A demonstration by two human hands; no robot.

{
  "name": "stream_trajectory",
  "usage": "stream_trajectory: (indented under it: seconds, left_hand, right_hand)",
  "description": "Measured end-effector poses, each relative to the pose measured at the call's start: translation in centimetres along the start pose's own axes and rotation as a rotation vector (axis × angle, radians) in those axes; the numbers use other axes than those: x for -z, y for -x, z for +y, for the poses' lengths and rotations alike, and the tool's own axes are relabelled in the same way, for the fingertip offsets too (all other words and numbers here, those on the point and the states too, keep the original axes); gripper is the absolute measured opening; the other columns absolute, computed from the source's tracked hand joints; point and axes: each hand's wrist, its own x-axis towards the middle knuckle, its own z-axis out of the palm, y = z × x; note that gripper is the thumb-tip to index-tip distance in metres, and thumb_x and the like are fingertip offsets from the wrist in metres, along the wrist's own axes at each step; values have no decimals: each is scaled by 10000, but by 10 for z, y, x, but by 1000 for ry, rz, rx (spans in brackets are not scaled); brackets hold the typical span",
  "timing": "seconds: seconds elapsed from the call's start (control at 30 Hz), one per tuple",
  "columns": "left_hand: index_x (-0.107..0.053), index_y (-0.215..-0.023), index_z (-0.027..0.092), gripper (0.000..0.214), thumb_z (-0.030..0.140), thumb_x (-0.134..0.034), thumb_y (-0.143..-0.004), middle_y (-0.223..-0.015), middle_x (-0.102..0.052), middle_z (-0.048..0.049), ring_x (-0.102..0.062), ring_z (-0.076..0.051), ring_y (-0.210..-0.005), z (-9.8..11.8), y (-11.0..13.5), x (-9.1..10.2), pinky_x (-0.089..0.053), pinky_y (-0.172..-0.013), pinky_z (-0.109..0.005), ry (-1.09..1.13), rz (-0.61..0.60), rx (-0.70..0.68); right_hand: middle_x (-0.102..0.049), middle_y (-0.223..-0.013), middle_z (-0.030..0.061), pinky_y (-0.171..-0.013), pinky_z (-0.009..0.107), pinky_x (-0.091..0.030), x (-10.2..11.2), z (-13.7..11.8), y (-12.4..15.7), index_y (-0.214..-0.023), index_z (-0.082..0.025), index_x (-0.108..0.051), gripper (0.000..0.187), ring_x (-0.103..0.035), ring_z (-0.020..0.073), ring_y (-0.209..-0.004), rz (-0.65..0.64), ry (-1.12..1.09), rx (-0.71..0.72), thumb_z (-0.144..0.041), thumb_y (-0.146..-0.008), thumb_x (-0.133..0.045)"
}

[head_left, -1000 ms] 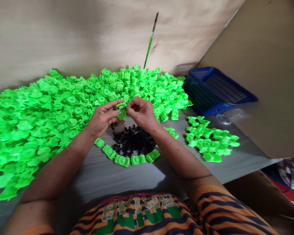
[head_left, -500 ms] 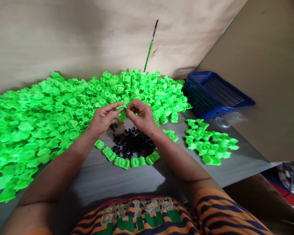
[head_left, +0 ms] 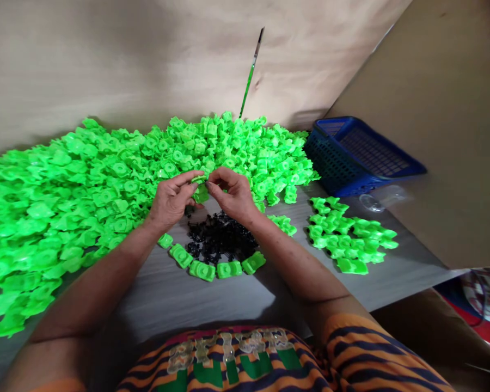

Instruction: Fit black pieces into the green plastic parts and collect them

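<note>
My left hand [head_left: 168, 200] is closed, with thumb and fingers gripping a bright green plastic toy car body [head_left: 201, 193]. Touching its near right edge, my right hand [head_left: 233, 195] pinches a small black part at the fingertips; its exact shape is mostly hidden. Below both hands lies a heap of small black plastic parts [head_left: 220, 235]. Curving around the near side of that heap is a row of several green car bodies [head_left: 202, 270]. Partly behind my right forearm sit a few more green pieces [head_left: 283, 224].
A large pile of green car bodies [head_left: 85, 185] covers the table's left and back. Several more stand grouped [head_left: 351, 234] at the right. Beyond them are a blue basket [head_left: 330, 163] and a clear plastic cup [head_left: 371, 203]. A thin green stick [head_left: 249, 84] leans against the wooden wall.
Both hands have shifted slightly left with the green car body. My right fingertips press close against it in both frames; the piles and row stay as they were.
</note>
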Motion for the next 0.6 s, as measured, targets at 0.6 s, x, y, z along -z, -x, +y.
stream_trajectory:
  seconds: [0.6]
  left_hand:
    - [-812,-1091,152,351,341,-666,-834,-590,-663,14,-640,-148,-512,-6,0,4,-560,-508,-247,-180,-15,-50]
  right_hand:
    - [-536,-739,-17,-649,257,-412,-2,2,1,-782,-213,-539,178,-489,123,-701,23,56,38,-308,-920,-596]
